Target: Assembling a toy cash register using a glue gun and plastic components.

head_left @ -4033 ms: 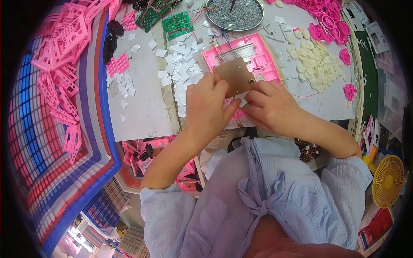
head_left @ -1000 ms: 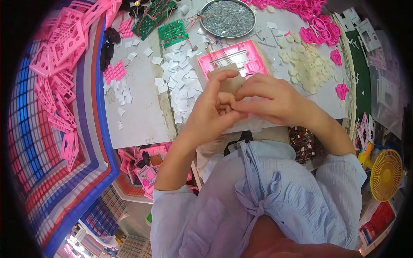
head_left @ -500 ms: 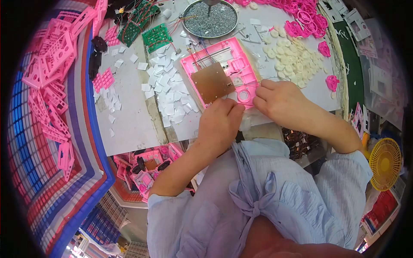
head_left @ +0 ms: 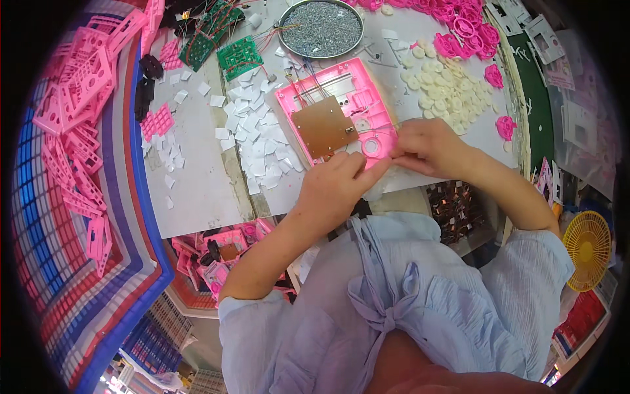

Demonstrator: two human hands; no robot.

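A pink plastic casing (head_left: 380,118) lies open and tilted on the table before me. Inside it a brown circuit board (head_left: 323,125) covers the left part, with thin wires (head_left: 310,77) running up from it. My left hand (head_left: 335,187) is closed at the casing's near edge, one finger stretched to the near right corner. At that corner the fingers of my right hand (head_left: 430,148) are pinched together, almost meeting the left fingertip. A thin wire (head_left: 411,120) runs from the casing's middle to the right hand. Its end is hidden by the fingers.
Behind the casing stands a round tray (head_left: 283,26) of small screws. Green circuit boards (head_left: 240,58) and white paper squares (head_left: 252,131) lie left. Cream discs (head_left: 453,92) and pink rings (head_left: 469,29) are heaped right. A bin of pink parts (head_left: 220,262) stands below the table edge.
My left hand has opened slightly, stretching a finger rightward to the casing's corner. The right hand has moved slightly nearer to me, its fingers now pinched lower.
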